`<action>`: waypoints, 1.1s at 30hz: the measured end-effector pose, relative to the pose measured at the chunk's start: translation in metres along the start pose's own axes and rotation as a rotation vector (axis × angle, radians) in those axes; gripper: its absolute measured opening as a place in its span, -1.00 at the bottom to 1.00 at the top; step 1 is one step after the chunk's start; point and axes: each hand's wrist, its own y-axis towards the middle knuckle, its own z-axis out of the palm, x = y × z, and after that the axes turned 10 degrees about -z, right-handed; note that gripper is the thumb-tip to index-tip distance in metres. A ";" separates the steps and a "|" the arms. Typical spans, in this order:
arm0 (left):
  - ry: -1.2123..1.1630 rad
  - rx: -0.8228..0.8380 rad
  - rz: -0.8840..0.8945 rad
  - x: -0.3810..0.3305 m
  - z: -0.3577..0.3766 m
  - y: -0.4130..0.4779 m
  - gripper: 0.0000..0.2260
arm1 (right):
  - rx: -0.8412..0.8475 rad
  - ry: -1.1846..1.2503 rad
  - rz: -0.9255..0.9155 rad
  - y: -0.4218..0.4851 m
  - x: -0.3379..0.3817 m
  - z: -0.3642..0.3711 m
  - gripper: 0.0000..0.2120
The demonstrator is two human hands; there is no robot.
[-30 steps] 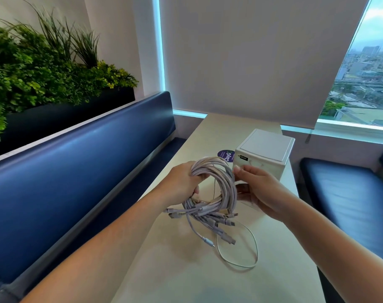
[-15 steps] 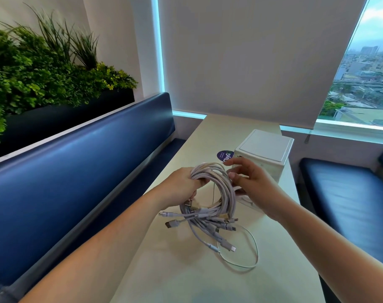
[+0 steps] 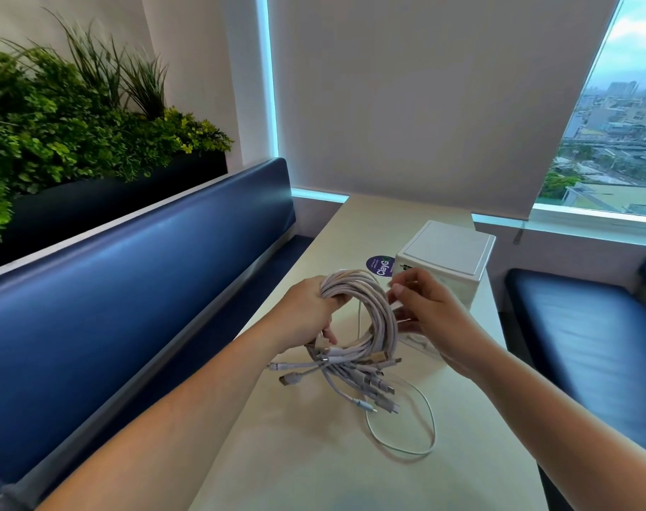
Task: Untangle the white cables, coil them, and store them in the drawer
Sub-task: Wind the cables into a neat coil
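Cables (image 3: 365,319) hung above table (image 3: 314,455), left hand (image 3: 306,315) gripping the coil, right hand (image 3: 432,315) pinching one strand. Risk: tugging could tighten the tangle; dangling plugs (image 3: 373,385) might snag the loose loop (image 3: 417,437) below.

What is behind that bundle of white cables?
Behind the cable bundle sit a white box and a round purple sticker on the table. The right hand and cables cover most of the box's front, so its drawer cannot be seen.
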 end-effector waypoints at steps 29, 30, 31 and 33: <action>-0.060 -0.111 0.007 -0.001 0.000 0.012 -0.78 | -0.017 -0.284 -0.234 -0.013 -0.024 0.026 -0.69; -0.060 -0.120 0.005 -0.001 0.000 0.011 -0.78 | -0.024 -0.293 -0.247 -0.012 -0.025 0.027 -0.76; -0.057 -0.131 0.004 -0.001 0.000 0.011 -0.78 | -0.021 -0.274 -0.249 -0.011 -0.026 0.029 -0.80; -0.048 -0.145 0.008 -0.001 0.001 0.010 -0.78 | -0.006 -0.201 -0.212 -0.009 -0.027 0.030 -0.81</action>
